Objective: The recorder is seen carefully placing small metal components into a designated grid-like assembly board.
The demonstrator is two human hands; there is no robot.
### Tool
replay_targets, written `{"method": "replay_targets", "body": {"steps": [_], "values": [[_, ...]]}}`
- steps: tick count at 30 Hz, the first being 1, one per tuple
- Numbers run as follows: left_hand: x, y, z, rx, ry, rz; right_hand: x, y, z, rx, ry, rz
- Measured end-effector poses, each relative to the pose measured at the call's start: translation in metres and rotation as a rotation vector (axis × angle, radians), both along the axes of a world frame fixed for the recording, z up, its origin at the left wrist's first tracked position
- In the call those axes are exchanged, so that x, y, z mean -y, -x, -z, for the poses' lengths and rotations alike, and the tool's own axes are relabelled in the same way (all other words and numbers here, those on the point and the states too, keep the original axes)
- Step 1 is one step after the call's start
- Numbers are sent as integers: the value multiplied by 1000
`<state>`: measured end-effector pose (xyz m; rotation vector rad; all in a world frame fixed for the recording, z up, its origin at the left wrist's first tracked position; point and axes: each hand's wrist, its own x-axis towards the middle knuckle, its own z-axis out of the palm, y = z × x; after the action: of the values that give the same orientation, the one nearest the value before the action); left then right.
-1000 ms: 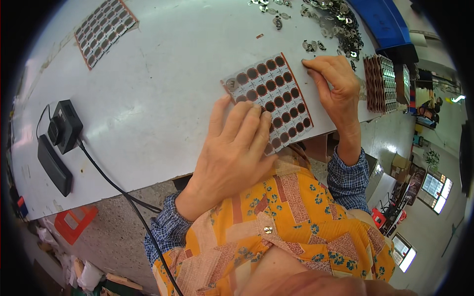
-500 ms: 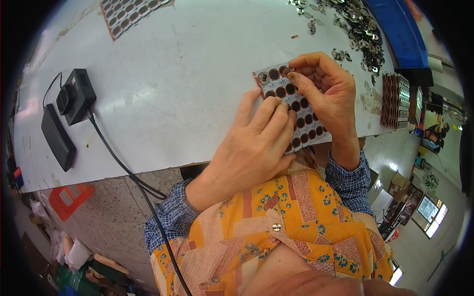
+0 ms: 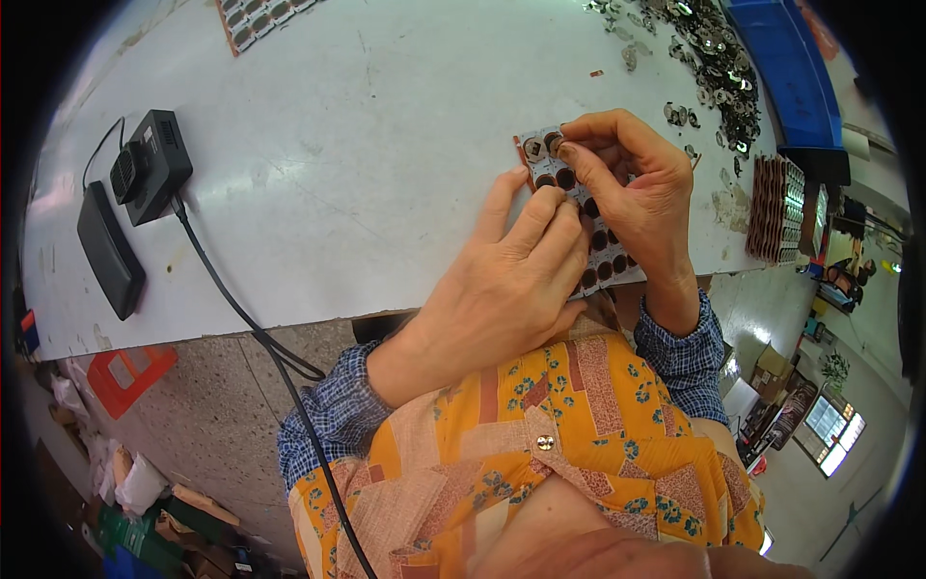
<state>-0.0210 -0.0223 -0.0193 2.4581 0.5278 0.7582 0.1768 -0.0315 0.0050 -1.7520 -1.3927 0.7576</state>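
A grey card tray [image 3: 604, 259] with rows of round dark sockets lies at the near edge of the white table [image 3: 367, 183]. My left hand [image 3: 502, 285] rests flat on the tray, fingers spread over its sockets. My right hand [image 3: 637, 193] curls over the tray's far end, thumb and forefinger pinching a small round metal part [image 3: 557, 147] at the top row. One filled socket [image 3: 532, 149] shows a shiny part beside it. Both hands hide much of the tray.
A heap of loose metal parts [image 3: 709, 58] lies at the far right beside a blue bin [image 3: 786, 72]. A stack of trays [image 3: 776, 207] stands on edge right of my hands. Black power adapters [image 3: 145, 174] with a cable [image 3: 241, 309] sit left. Another tray [image 3: 260, 14] lies at the far edge.
My right hand came back from the pile of parts onto the tray's far end with a part in its fingers. My left hand stayed on the tray. The view shifted, moving everything up.
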Motion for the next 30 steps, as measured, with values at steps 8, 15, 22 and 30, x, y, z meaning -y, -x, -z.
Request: {"method": "replay_targets", "body": {"steps": [8, 15, 22, 30], "values": [[1, -1, 0, 15, 11, -7, -3, -8, 7, 89, -37, -74], [0, -1, 0, 27, 20, 3, -1, -14, 13, 64, -107, -119], [-3, -4, -1, 57, 11, 23, 2, 2, 22, 174, -265, -102], [-2, -2, -3, 33, 29, 4, 6, 5, 25, 241, -333, -21]]}}
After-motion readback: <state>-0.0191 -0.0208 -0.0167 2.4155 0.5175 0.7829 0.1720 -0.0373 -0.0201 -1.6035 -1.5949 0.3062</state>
